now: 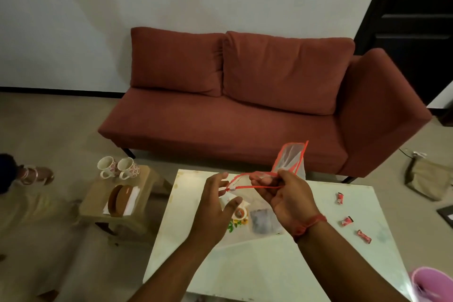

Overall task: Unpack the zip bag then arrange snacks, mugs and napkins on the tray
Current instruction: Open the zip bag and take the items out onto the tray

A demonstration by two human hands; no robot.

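I hold a clear zip bag (pixel 290 159) with red-orange edging above the white table (pixel 282 267). My right hand (pixel 284 197) pinches its zip edge, and the bag's body sticks up behind it. My left hand (pixel 215 206) grips the zip pull end with thumb and fingers. Snack packets (pixel 263 222) lie inside the bag's lower part on the table between my hands. Three small red candies (pixel 347 221) lie loose on the table's right side. Two floral mugs (pixel 119 167) stand on a low wooden stool (pixel 147 179) at the left, beside a brown round tray (pixel 120 200) on white napkins (pixel 133 200).
A red sofa (pixel 245 105) stands behind the table. Another person's sandalled foot (pixel 36 175) is at the far left. A pink container (pixel 434 282) sits at the table's near right corner. A beige cloth bag (pixel 429 179) lies on the floor at the right.
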